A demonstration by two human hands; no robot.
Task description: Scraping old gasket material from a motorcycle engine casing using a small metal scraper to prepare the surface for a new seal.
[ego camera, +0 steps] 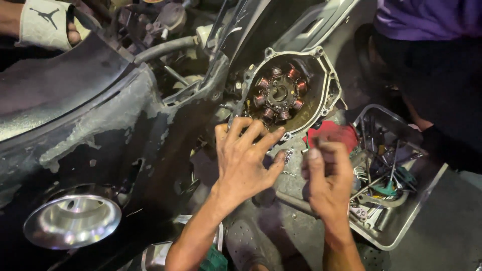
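The round stator with copper-wound coils (279, 94) sits exposed inside the grey metal engine casing (329, 75) on the side of the black scooter body (75, 100), cover off, so the windings face outward for access. The left hand (246, 160) rests just below the casing rim, fingers spread apart. The right hand (327, 175) hovers beside it, fingers curled together; whether they pinch anything cannot be told. A metal tray of hand tools (401, 221) lies within reach on the floor, near a red rag (334, 133).

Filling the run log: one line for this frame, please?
left hand: open, fingertips at stator housing lower rim | right hand: fingers curled, contents hidden, above tool tray | stator coils: exposed
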